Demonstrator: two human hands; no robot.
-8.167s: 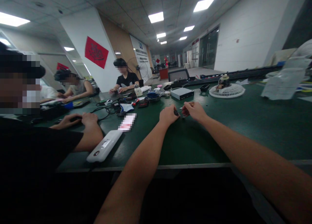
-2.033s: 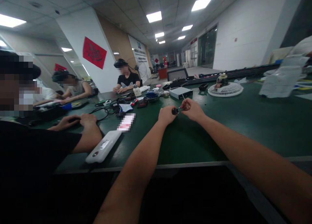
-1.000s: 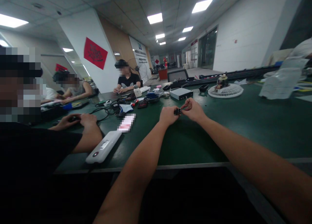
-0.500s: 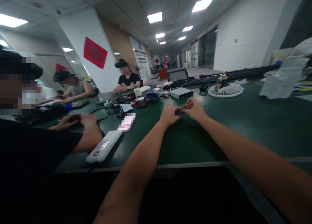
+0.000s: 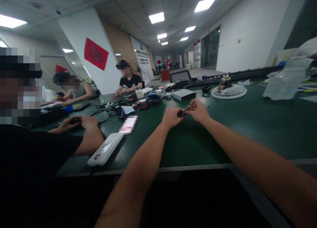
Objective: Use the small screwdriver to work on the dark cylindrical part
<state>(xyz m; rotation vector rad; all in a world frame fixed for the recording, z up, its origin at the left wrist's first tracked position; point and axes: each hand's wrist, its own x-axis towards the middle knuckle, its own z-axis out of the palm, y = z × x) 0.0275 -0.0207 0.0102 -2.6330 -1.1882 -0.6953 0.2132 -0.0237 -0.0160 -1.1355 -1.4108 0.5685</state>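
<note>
Holds small dark part (image 5: 181,113) in left hand (image 5: 170,118), near the middle of the view, with closed grip around it. Brings fingertips of right hand (image 5: 198,111) to its pale end; cannot tell whether this second grip is open or closed. Cannot read any lettering on so small a piece. Sees beyond the hands a silver box (image 5: 183,95), then small black box (image 5: 206,89) and white fan grille (image 5: 229,92) with a mechanism standing on it. Finds to the left dark red item (image 5: 144,105), tangled cables (image 5: 111,110) and white device (image 5: 105,150) bearing a round dark mark, just beside pixelated phone (image 5: 128,125) and near a co-worker's arm (image 5: 92,137). Notes on wall sign (image 5: 143,56) a blue logo over lines of writing, too small to read; on red sheet (image 5: 96,54), dark characters, too blurred to make out. Follows pale front edge of worktop (image 5: 235,138) below both hands. Traces broad green surface from right hand to right side, with white plastic piece (image 5: 286,79) farther back.
</note>
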